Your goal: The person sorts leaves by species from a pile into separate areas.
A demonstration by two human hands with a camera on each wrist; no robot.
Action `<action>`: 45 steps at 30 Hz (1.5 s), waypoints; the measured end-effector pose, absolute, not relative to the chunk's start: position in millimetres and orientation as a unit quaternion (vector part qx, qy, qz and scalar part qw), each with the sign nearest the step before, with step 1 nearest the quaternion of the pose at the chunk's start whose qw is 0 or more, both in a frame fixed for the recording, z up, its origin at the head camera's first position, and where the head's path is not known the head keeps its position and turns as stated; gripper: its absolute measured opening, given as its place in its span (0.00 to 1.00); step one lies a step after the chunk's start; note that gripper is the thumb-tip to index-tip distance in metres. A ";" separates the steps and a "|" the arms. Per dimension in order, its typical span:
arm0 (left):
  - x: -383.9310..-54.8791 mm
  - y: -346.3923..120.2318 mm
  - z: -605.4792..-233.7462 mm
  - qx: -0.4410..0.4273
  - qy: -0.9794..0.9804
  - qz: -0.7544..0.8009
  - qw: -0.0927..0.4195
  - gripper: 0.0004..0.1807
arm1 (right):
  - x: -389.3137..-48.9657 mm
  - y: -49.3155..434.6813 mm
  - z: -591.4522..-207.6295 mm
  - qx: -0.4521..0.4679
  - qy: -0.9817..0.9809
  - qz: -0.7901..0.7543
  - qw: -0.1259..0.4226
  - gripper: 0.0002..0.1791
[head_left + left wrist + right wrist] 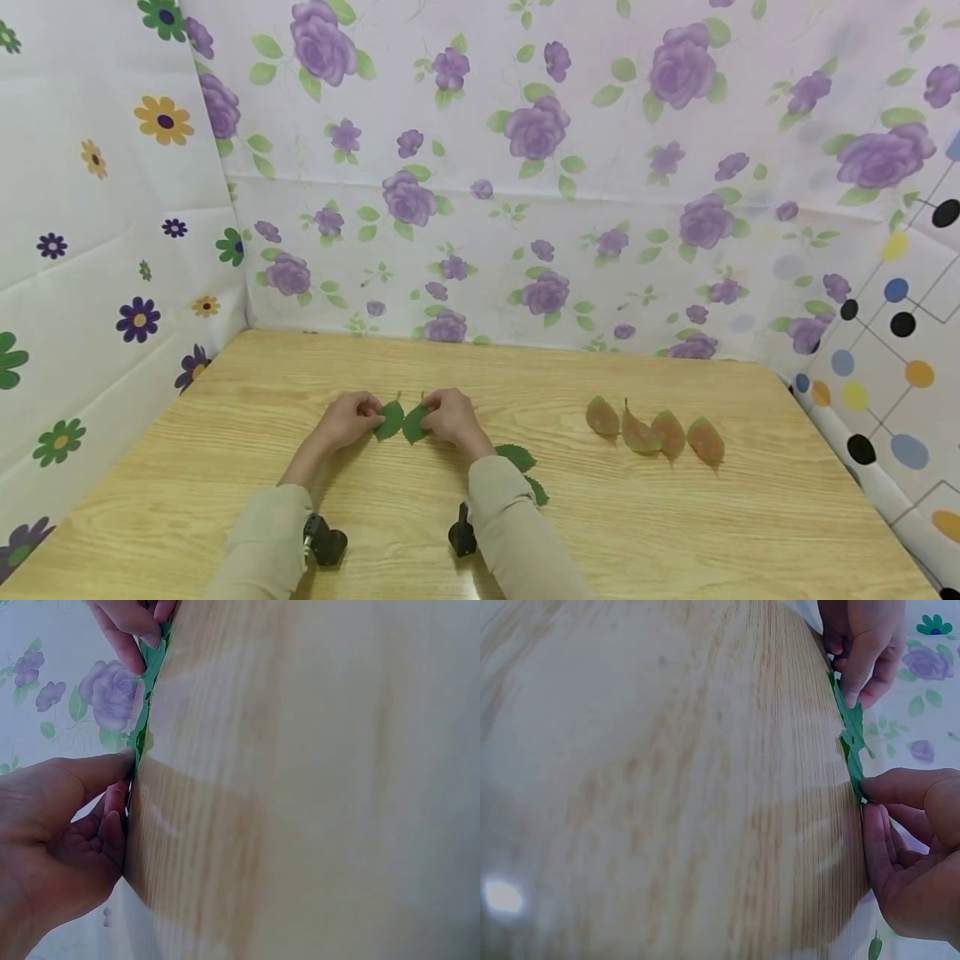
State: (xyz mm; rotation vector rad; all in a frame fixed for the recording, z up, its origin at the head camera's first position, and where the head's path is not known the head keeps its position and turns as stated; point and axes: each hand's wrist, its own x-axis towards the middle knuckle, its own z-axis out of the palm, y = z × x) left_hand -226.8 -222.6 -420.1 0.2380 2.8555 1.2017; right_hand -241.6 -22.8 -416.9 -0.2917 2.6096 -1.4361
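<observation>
Left of the brown leaves (670,433), the left hand (349,419) pinches one leaf (391,422), the right hand (453,417) a second leaf (413,425), and a sliding sleeve (512,510) could drag the loose leaves (516,456).

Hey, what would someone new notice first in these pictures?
Probably the pale cloth backdrop with purple roses, behind the wood-grained tan table. Then the person's left hand and right hand, pinching two toothed green leaves side by side, left of centre. Four reddish-brown leaves lie in a row farther right.
</observation>
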 end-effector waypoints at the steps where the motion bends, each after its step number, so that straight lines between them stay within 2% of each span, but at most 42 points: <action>1: -226.9 -222.6 -420.1 0.077 0.918 0.388 0.018 0.08 | -241.9 -23.2 -417.0 -0.097 0.871 -0.476 0.074 0.14; 33: -226.9 -224.6 -423.0 0.071 0.915 0.397 0.018 0.08 | -238.6 -27.7 -415.4 -0.091 0.902 -0.418 0.065 0.14; 45: -227.0 -224.5 -423.9 0.068 0.911 0.406 0.016 0.07 | -237.4 -24.1 -407.1 -0.112 0.875 -0.460 0.101 0.15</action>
